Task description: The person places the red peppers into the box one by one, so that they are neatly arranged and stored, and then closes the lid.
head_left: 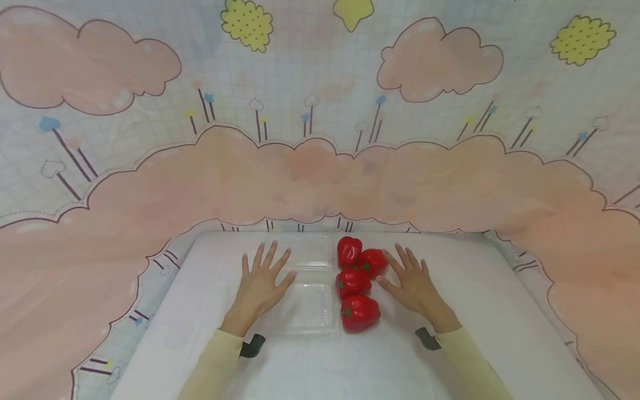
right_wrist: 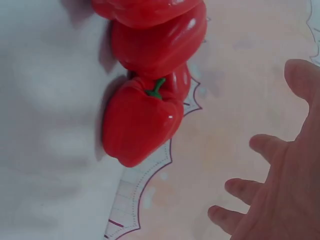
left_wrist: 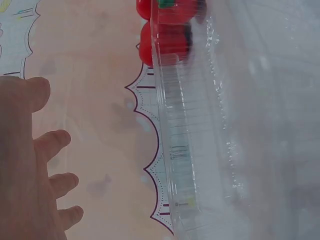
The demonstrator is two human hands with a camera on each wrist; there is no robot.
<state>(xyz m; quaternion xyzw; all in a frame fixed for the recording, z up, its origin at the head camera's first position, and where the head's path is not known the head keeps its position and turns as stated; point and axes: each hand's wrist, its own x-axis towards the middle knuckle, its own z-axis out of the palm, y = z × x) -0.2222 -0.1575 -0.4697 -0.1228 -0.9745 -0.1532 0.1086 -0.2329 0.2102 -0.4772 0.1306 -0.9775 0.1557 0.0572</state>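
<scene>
Several glossy red bell peppers (head_left: 360, 313) with green stems lie grouped at the middle of the white table. Just left of them is a clear plastic container (head_left: 334, 305) in two shallow halves, one behind the other. My left hand (head_left: 262, 280), fingers spread and straight, hovers over the container's left side and holds nothing. On the other side, my right hand (head_left: 412, 280) is likewise spread with nothing in it, its fingertips close beside the peppers. The right wrist view shows one bell pepper (right_wrist: 140, 125) near, with others behind it. In the left wrist view, peppers show through the container wall (left_wrist: 162, 100).
The white table (head_left: 465, 266) ends at a far edge, behind which hangs a cloth (head_left: 310, 178) printed with clouds and stars. The same cloth shows down both sides of the table. A dark strap piece (head_left: 252, 346) juts from each wrist.
</scene>
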